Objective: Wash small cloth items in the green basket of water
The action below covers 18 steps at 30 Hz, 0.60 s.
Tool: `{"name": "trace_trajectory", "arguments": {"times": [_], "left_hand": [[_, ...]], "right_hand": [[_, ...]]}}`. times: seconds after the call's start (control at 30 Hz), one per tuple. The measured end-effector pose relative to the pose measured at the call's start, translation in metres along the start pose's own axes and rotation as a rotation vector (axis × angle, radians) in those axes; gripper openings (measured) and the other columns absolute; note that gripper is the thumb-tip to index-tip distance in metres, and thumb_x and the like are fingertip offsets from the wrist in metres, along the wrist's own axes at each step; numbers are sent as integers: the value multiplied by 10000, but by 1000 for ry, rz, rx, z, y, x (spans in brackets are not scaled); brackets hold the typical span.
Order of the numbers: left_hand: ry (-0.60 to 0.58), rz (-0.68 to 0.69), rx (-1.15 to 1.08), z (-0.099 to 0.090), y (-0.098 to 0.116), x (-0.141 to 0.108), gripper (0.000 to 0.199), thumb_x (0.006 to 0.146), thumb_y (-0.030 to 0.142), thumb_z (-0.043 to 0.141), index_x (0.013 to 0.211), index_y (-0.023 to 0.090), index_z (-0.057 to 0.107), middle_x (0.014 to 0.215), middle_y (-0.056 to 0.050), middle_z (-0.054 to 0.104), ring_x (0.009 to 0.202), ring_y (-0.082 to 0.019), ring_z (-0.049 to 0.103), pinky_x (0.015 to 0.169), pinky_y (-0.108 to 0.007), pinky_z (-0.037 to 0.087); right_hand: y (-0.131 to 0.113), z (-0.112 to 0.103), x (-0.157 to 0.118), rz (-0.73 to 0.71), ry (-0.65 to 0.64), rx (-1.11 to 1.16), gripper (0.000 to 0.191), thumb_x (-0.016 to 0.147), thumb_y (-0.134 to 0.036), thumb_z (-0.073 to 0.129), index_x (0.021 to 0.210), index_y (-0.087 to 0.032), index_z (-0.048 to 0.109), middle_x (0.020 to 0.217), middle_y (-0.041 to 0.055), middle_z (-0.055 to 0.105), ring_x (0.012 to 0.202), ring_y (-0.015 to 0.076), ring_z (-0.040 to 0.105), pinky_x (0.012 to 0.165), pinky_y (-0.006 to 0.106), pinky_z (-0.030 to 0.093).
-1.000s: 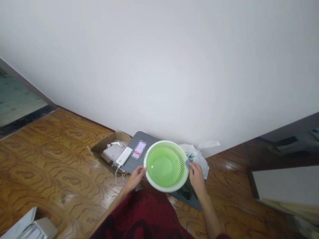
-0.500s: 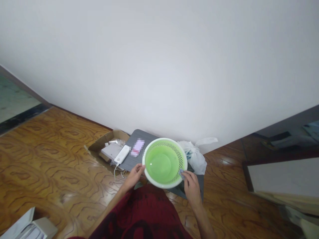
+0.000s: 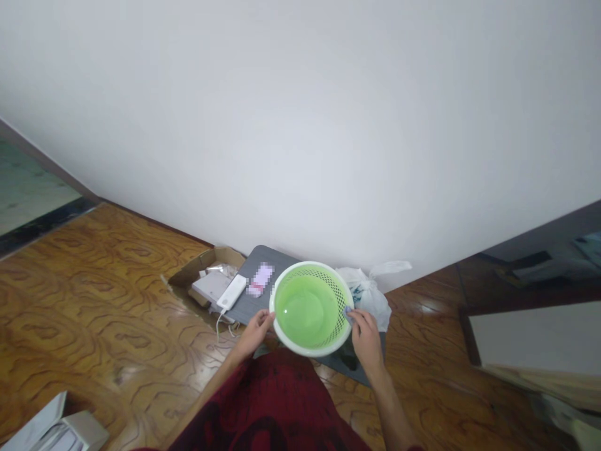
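A green plastic basket [image 3: 292, 348] with a pale rim and lattice sides stands over a dark grey tabletop [image 3: 256, 255]. My left hand [image 3: 256, 329] pinches its rim on the left side. At the opposite side, my right hand [image 3: 366, 338] is closed on a small bluish-grey cloth [image 3: 347, 311], which touches the basket's rim. Most of that cloth is hidden by my fingers. Inside the basket I see only its smooth green bottom.
A white power bank [image 3: 232, 292] with a cable and a blurred pinkish phone-like object [image 3: 261, 279] lie left of the basket. Farther left is an open cardboard box [image 3: 188, 275]. A tied white plastic bag [image 3: 375, 300] sits at the right, against the white wall [image 3: 300, 125].
My right hand has moved the cloth up and slightly right along the basket's rim. My left hand keeps its hold, and the basket stays in place.
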<state>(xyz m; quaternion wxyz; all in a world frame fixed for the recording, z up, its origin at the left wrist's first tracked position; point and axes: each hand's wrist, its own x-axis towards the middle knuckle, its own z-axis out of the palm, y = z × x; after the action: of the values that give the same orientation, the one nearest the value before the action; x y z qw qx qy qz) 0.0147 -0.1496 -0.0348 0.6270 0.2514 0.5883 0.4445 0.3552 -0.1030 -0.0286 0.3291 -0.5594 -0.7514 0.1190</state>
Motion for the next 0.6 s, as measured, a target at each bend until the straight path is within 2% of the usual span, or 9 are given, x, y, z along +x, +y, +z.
{"name": "trace_trajectory", "arguments": {"times": [0.13, 0.4, 0.5, 0.6], "left_hand": [[-10, 2, -4, 0, 0, 0, 671, 669, 750, 820, 950, 175, 619, 821, -25, 724, 661, -156, 689, 633, -301, 604], [-9, 5, -13, -1, -5, 1, 636, 710, 727, 804, 972, 186, 594, 872, -40, 757, 662, -159, 699, 639, -311, 603], [4, -1, -18, -1, -6, 2, 644, 707, 711, 815, 1006, 197, 567, 901, -49, 767, 657, -167, 706, 638, -331, 611], [12, -9, -24, -1, -4, 3, 665, 699, 690, 835, 1048, 207, 540, 905, -43, 771, 629, -161, 698, 637, -343, 616]], "right_hand": [[-7, 0, -15, -2, 26, 22, 322, 1005, -137, 457, 1090, -191, 762, 1141, 99, 711, 1096, 232, 634, 988, 403, 522], [-41, 0, -56, -20, 71, 41, 310, 997, -114, 487, 1081, -221, 765, 1135, 89, 715, 1062, 208, 652, 923, 351, 545], [-43, 1, -59, -27, 92, 42, 314, 996, -107, 482, 1089, -214, 762, 1135, 92, 713, 1059, 202, 657, 926, 347, 550], [-34, 0, -51, -18, 83, 39, 312, 1009, -126, 477, 1102, -210, 763, 1130, 97, 713, 1067, 209, 653, 933, 360, 550]]}}
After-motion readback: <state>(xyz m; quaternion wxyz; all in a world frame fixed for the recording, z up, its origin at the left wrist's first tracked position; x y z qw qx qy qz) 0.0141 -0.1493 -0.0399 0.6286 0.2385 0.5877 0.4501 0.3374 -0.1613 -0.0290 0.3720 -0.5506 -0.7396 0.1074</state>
